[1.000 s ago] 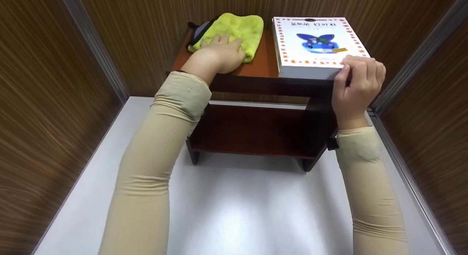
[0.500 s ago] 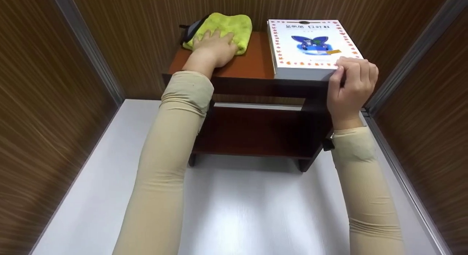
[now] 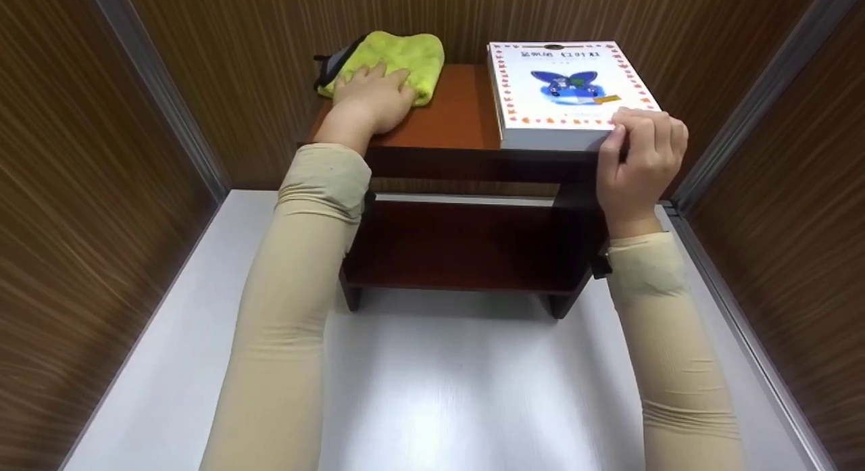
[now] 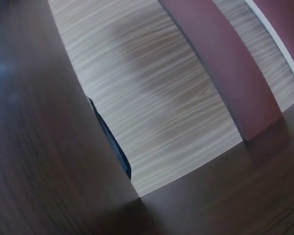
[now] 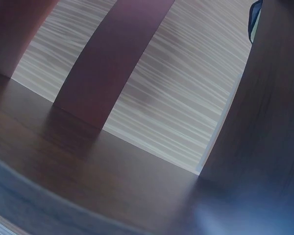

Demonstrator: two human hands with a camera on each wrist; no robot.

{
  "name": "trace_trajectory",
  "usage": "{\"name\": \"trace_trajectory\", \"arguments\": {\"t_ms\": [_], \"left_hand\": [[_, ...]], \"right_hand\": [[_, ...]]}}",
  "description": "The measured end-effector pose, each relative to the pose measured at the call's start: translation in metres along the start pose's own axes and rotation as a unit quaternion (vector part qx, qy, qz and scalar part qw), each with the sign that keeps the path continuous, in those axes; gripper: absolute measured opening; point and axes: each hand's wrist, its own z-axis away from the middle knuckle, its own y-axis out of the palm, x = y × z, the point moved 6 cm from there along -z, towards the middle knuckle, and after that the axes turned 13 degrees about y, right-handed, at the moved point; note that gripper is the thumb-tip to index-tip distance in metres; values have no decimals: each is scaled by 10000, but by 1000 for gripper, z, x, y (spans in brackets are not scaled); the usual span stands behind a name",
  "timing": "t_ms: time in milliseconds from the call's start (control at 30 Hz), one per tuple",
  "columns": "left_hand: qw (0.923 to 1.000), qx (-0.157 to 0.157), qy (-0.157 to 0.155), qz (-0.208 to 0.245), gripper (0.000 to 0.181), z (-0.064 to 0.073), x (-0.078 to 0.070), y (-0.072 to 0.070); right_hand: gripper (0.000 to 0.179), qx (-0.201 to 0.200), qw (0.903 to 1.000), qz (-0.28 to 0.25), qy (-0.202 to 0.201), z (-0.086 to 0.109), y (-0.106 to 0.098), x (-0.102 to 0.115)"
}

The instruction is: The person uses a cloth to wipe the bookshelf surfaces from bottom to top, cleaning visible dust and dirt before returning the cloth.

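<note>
My left hand (image 3: 375, 98) lies spread, palm down, on a yellow-green cloth (image 3: 415, 55) with dark trim and a grey underside at its left corner. The cloth is on the reddish-brown top of a small wooden table (image 3: 466, 116), towards its left end. At the right end sits a thick white book (image 3: 567, 79) with a butterfly picture on its cover. My right hand (image 3: 645, 160) grips the book's near right corner, fingers curled over the cover and thumb against the front side. Neither hand appears in the wrist views, which look at the table's underside.
Below the top, the table has a dark red shelf (image 3: 459, 244). Wood-grained panels (image 3: 101, 187) enclose the left, right and back. Pale floor (image 3: 432, 390) lies in front. A strip of dark trim (image 4: 110, 142) shows beyond the table in the left wrist view.
My left hand and the cloth have slid left and slightly back over the tabletop, widening the gap to the book. My right hand keeps its hold on the corner. The head view has shifted slightly.
</note>
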Motion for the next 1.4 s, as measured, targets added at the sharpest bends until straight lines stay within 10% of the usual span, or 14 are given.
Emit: {"name": "trace_trajectory", "arguments": {"t_ms": [933,1400], "left_hand": [[9845,-1593,416,-596,49,94,-14,20],[9950,-972,166,-165,52,80,-4,13]], "right_hand": [[26,-70,9999,-107,18,3,1,0],[30,56,9998,-114,173,2,2,-1]]}}
